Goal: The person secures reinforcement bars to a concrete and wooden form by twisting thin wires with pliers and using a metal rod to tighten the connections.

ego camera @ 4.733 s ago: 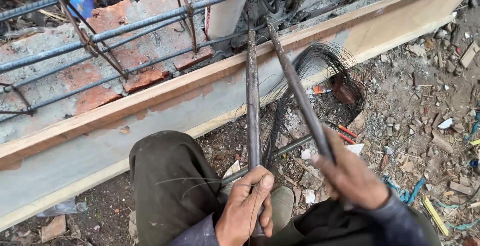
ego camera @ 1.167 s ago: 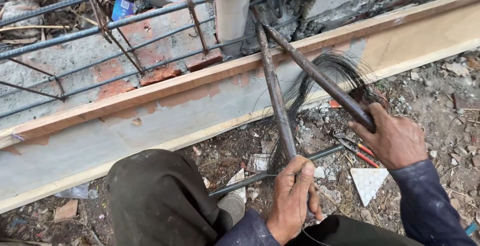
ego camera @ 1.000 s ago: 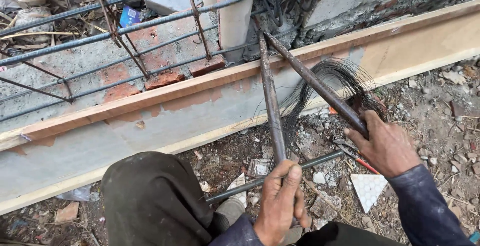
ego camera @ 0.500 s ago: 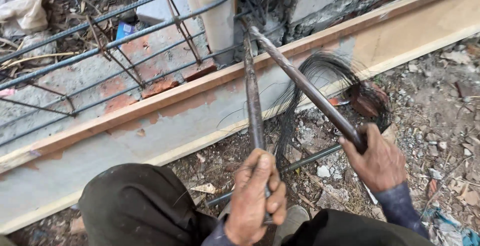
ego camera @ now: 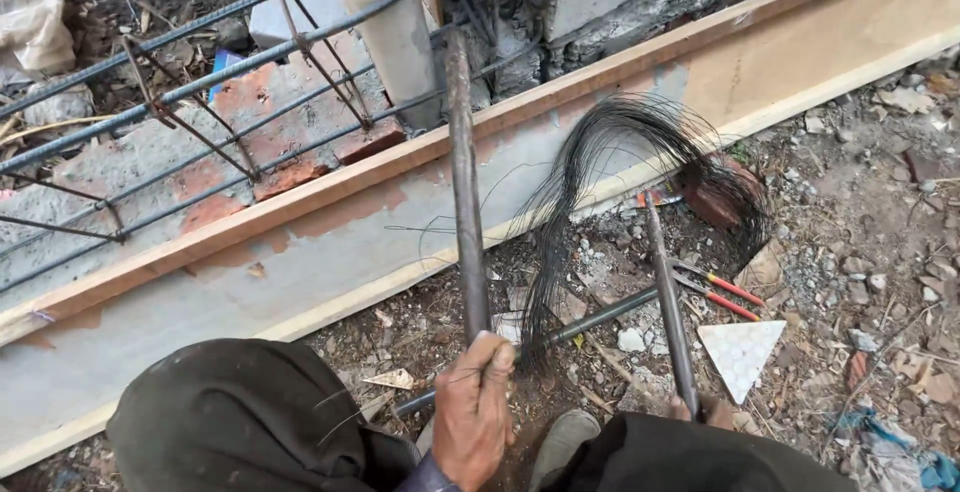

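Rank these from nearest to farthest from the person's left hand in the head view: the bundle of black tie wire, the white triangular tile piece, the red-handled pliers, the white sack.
1. Bundle of black tie wire: its lower strands end just right of the left hand.
2. White triangular tile piece: on the ground to the right.
3. Red-handled pliers: right and slightly farther up; close to the tile piece's distance.
4. White sack: far top-left corner.

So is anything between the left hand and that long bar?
Nothing visible: the left hand is wrapped directly around the bar. A wire bundle hangs just beside it, not between them.
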